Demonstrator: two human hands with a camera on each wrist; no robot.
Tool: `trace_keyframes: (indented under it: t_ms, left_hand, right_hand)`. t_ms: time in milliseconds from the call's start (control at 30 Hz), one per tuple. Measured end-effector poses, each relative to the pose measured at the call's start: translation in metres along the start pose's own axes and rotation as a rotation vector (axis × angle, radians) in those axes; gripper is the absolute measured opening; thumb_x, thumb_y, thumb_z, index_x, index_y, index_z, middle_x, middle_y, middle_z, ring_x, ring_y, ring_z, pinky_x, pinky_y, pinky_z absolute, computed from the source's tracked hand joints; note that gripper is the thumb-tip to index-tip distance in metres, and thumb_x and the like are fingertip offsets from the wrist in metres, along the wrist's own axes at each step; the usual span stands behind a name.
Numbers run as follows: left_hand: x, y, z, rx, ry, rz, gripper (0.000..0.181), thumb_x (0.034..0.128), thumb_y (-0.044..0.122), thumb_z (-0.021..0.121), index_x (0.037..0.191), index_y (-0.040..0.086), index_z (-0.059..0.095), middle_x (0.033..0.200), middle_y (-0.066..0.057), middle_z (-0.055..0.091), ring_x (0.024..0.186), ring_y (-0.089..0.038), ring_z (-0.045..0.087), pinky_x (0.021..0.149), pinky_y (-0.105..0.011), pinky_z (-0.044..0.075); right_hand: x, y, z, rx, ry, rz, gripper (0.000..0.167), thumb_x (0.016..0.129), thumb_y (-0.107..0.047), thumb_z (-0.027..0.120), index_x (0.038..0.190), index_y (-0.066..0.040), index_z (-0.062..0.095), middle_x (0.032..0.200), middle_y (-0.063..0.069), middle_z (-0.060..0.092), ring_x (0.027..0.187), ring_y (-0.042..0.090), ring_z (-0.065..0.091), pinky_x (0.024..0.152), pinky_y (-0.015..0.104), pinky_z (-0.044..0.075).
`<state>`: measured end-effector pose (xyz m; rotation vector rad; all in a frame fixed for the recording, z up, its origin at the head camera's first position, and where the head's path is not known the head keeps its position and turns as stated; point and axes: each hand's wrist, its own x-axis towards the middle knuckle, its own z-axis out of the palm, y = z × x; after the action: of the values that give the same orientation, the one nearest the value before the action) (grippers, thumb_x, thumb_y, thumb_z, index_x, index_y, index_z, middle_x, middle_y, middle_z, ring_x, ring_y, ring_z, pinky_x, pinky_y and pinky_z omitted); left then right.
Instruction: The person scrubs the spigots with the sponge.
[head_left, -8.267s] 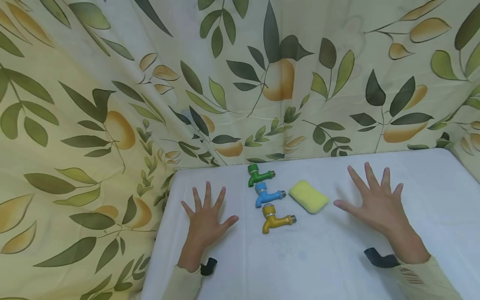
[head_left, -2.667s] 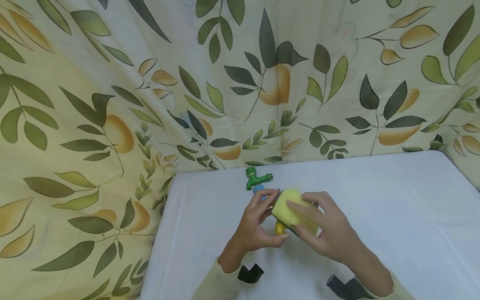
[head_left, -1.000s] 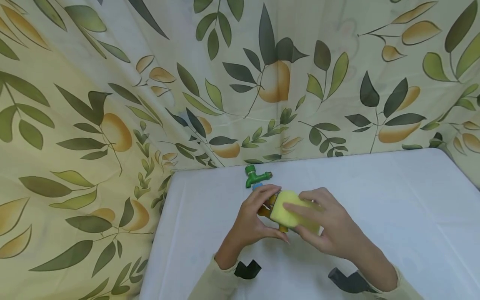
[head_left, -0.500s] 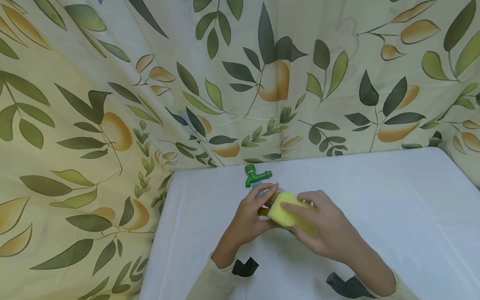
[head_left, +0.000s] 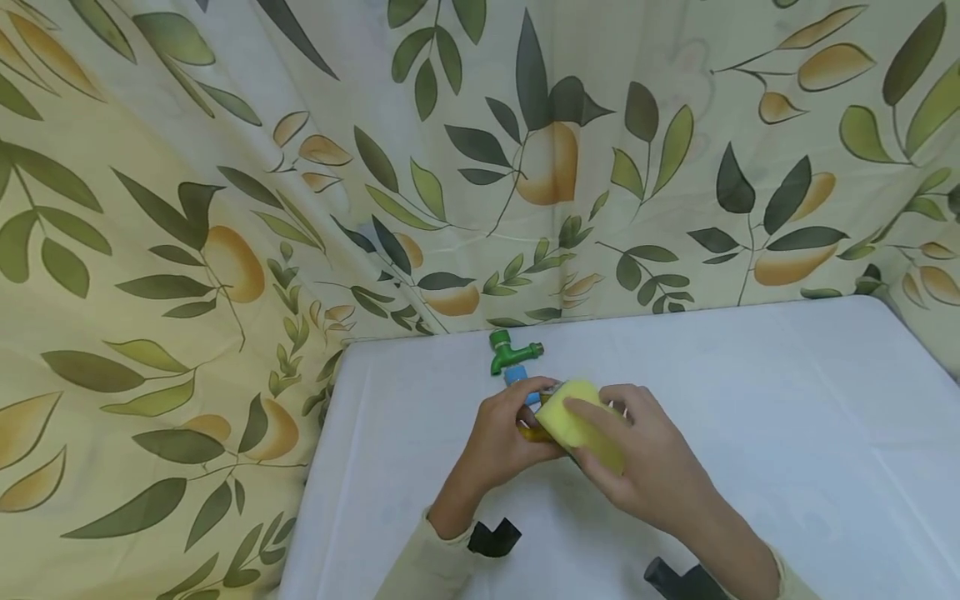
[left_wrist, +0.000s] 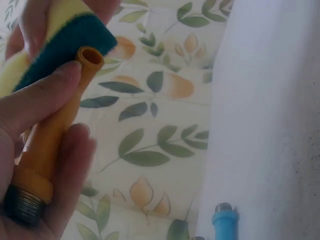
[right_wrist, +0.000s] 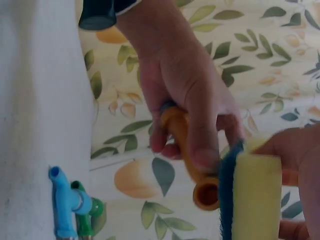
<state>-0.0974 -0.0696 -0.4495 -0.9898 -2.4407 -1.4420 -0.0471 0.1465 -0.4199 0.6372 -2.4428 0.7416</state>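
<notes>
Fingers [left_wrist: 77,160] of the left hand [head_left: 497,435] curl firmly round the yellow tap [left_wrist: 50,132], thumb along its body, threaded end down by the palm. Over comes the right hand's side of things: the right hand [head_left: 660,471] pinches the sponge [head_left: 565,423], green scouring face up against the tap's spout. All this above the white table [head_left: 750,417]! Blue tap [head_left: 515,374] lies beyond, partly hidden; green tap [head_left: 513,354] just behind, near the leafy curtain [head_left: 480,200].
</notes>
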Motion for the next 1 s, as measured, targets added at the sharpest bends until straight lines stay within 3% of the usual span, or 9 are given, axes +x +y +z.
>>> trace_keyframes:
  t_ms: [200,500,600,700,833,900,1000]
  left_hand:
    - [-0.002,0.0,0.002,-0.094,-0.02,0.009,0.073,0.0809,0.008,0.087,0.145,0.011,0.052,0.131,-0.009,0.063,0.09,-0.014,0.071,0.078,-0.018,0.06]
    - [-0.001,-0.001,0.002,-0.24,-0.055,-0.017,0.068,0.0883,0.001,0.078,0.148,0.011,0.046,0.127,-0.015,0.061,0.095,-0.022,0.073,0.079,-0.027,0.063]
    - [-0.001,-0.004,-0.002,-0.394,-0.146,-0.057,0.072,0.0895,-0.002,0.074,0.152,0.011,0.039,0.136,-0.019,0.057,0.104,-0.021,0.07,0.089,-0.03,0.061]
    - [-0.003,-0.009,-0.009,-0.66,-0.284,-0.09,0.083,0.0884,-0.007,0.069,0.158,0.008,0.027,0.152,-0.023,0.041,0.115,-0.016,0.062,0.095,-0.026,0.058]
    - [-0.003,-0.019,-0.015,-0.949,-0.427,-0.099,0.092,0.092,-0.001,0.071,0.163,0.006,0.013,0.161,-0.016,0.023,0.124,-0.012,0.055,0.093,-0.02,0.055]
    - [-0.003,-0.024,-0.014,-1.006,-0.454,-0.095,0.096,0.0928,0.011,0.075,0.163,0.006,0.011,0.161,-0.009,0.024,0.128,-0.012,0.054,0.094,-0.022,0.056]
    - [-0.002,-0.03,-0.009,-1.017,-0.427,-0.063,0.103,0.0874,0.023,0.082,0.162,0.003,0.013,0.158,-0.006,0.031,0.133,-0.015,0.052,0.102,-0.027,0.054]
  right_hand:
    - [-0.003,-0.003,0.005,-0.021,0.033,0.061,0.054,0.076,-0.023,0.081,0.128,-0.018,0.068,0.108,0.012,0.059,0.09,0.019,0.053,0.061,0.032,0.052]
    - [-0.005,0.0,0.012,-0.023,0.099,0.087,0.053,0.077,-0.022,0.079,0.128,-0.014,0.068,0.109,0.015,0.058,0.091,0.022,0.054,0.063,0.036,0.053]
    - [-0.004,0.001,0.012,-0.017,0.108,0.087,0.053,0.077,-0.021,0.079,0.128,-0.015,0.068,0.109,0.013,0.057,0.091,0.022,0.053,0.062,0.035,0.052]
    - [-0.003,0.003,0.01,-0.018,0.118,0.109,0.053,0.076,-0.019,0.08,0.128,-0.014,0.069,0.11,0.013,0.056,0.092,0.022,0.052,0.062,0.035,0.053]
    - [-0.001,0.005,0.007,0.006,0.09,0.15,0.053,0.077,-0.017,0.081,0.129,-0.015,0.068,0.112,0.013,0.057,0.095,0.022,0.055,0.066,0.038,0.055]
    - [-0.001,0.005,0.006,0.04,0.056,0.158,0.055,0.077,-0.017,0.082,0.13,-0.018,0.068,0.113,0.009,0.057,0.095,0.02,0.057,0.066,0.036,0.055]
    - [-0.002,0.003,0.006,0.09,0.006,0.117,0.056,0.075,-0.018,0.084,0.129,-0.021,0.069,0.114,0.006,0.058,0.094,0.019,0.06,0.067,0.034,0.056]
